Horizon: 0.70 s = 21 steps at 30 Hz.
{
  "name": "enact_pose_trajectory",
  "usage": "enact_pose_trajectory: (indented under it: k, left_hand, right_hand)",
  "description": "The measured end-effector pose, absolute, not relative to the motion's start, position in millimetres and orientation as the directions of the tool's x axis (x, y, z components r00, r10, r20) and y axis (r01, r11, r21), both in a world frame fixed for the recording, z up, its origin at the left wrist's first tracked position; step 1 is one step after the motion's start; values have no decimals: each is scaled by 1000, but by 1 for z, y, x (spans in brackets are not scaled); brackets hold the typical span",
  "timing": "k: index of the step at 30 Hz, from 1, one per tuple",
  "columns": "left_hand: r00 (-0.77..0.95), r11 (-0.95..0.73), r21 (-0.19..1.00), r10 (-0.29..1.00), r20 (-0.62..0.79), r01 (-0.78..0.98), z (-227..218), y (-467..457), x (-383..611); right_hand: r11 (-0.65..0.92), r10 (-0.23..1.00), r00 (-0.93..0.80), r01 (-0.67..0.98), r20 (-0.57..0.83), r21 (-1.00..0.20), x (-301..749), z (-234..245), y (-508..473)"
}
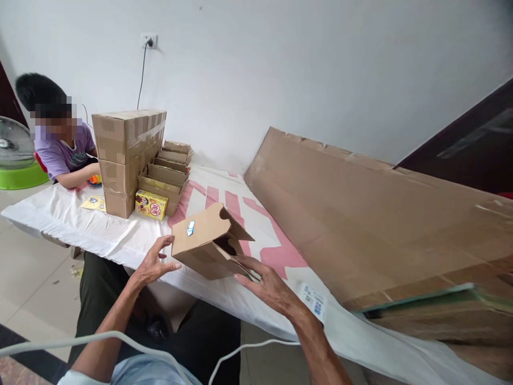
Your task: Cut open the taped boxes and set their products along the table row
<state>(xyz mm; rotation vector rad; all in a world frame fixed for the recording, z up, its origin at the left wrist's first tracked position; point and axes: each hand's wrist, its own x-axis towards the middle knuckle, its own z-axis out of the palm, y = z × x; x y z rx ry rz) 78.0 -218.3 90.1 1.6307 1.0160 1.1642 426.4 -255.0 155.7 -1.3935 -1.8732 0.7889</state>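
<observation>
Note left hand [151, 264], fingers parted wide and gripping nothing, at left end of open cardboard box [200, 240]. Find box tilted between both hands, at near edge of counter [132, 235]. Then right hand [267, 282], fingers partly curled at box's loose flaps [226, 254]; cannot tell whether pinching.

Brown carton [204, 256], blue-white label [191, 228], yellow box [151, 205], pink-patterned white cloth [132, 235]
</observation>
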Motion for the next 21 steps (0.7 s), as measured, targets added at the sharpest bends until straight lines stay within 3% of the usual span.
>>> enact_pose_trajectory:
  k: [5, 10, 21]
  left_hand:
    - [208, -336, 933, 929, 306, 128, 98, -208, 82]
    - [288, -433, 884, 881, 375, 175, 116, -200, 81]
    - [142, -459, 792, 886, 442, 403, 126, -255, 100]
  right_hand:
    - [348, 936, -249, 547, 249, -762, 418, 163, -253]
    - [335, 942, -227, 570, 248, -750, 418, 168, -251]
    - [503, 861, -361, 502, 358, -703, 383, 204, -257]
